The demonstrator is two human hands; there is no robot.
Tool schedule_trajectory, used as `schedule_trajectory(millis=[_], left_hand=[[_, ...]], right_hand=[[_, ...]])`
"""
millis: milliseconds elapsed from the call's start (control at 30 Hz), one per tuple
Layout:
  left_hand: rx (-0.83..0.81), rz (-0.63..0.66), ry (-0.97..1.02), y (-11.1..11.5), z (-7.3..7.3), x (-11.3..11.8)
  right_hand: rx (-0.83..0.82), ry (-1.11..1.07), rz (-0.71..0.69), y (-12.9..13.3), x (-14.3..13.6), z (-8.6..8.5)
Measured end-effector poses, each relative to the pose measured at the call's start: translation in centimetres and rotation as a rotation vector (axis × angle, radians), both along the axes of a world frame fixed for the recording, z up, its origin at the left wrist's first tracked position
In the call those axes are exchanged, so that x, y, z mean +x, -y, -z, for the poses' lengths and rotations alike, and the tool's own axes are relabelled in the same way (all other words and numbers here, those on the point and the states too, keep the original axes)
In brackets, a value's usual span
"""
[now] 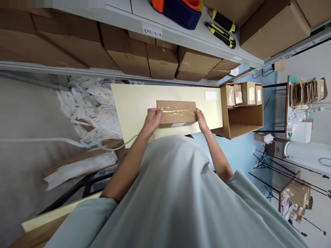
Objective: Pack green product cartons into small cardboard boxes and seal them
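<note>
A long brown cardboard box (178,107) with clear shiny tape along its top is held over the pale yellow table (134,100). My left hand (153,121) grips its left end, thumb on top near the tape. At the right end, my right hand (202,120) is closed on the box's edge. Part of a white label shows on the side of the box facing me. A small white paper (211,95) lies on the table, up and to the right of the box.
An open carton (243,130) holding several small boxes stands at the table's right end. Above runs a shelf (181,38) with cartons, yellow-black cutters (222,34) and a blue-orange object (181,13). White scraps (93,106) and a cable (113,148) are at left.
</note>
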State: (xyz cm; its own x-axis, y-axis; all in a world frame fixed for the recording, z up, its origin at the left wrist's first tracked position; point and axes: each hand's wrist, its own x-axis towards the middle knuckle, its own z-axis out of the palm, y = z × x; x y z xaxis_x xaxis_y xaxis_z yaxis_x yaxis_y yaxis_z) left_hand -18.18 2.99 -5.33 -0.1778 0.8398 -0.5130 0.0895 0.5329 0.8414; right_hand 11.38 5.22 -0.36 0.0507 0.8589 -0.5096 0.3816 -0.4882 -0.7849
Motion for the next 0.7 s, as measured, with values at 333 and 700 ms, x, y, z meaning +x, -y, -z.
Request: schedule_trajectory(millis=[333,700], left_hand=[[0.399,0.434,-0.378,4.2,-1.0,6.6],[0.469,0.692,-0.492,4.8,-0.6,6.2]], right_hand=[[0.249,0.611,-0.505,3.3,-3.8,2.1],[0.321,0.746,-0.806,3.4,-2.9,1.1]])
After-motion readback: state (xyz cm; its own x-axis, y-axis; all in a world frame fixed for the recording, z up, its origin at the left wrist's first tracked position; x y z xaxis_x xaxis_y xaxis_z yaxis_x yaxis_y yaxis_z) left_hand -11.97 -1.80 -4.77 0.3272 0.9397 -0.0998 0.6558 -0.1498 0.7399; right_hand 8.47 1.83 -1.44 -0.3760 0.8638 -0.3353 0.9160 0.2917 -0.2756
